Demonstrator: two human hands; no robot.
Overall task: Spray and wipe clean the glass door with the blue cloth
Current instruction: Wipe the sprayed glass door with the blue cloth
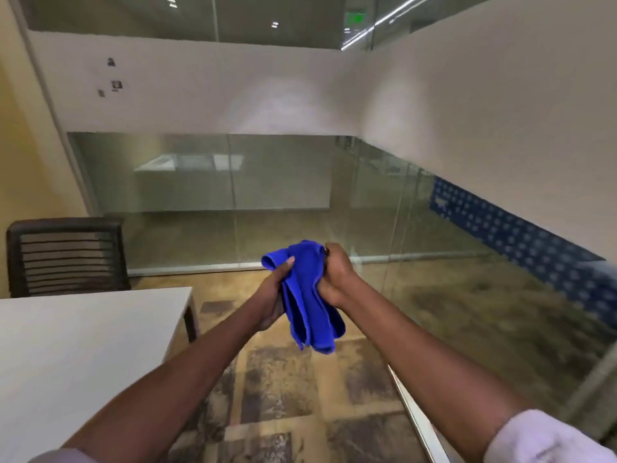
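Note:
The blue cloth (309, 295) hangs bunched between both hands at the middle of the head view. My left hand (272, 295) grips its left side, thumb on top of the fabric. My right hand (335, 275) clutches its upper right edge. Loose folds droop below the hands. The glass door (434, 248) stands to the right, with a frosted white band across its upper part and clear glass below. No spray bottle is in view.
A white table (83, 355) fills the lower left, with a black mesh-backed chair (66, 255) behind it. A glass partition wall (200, 182) runs across the back. Patterned carpet (287, 389) covers the floor between table and glass.

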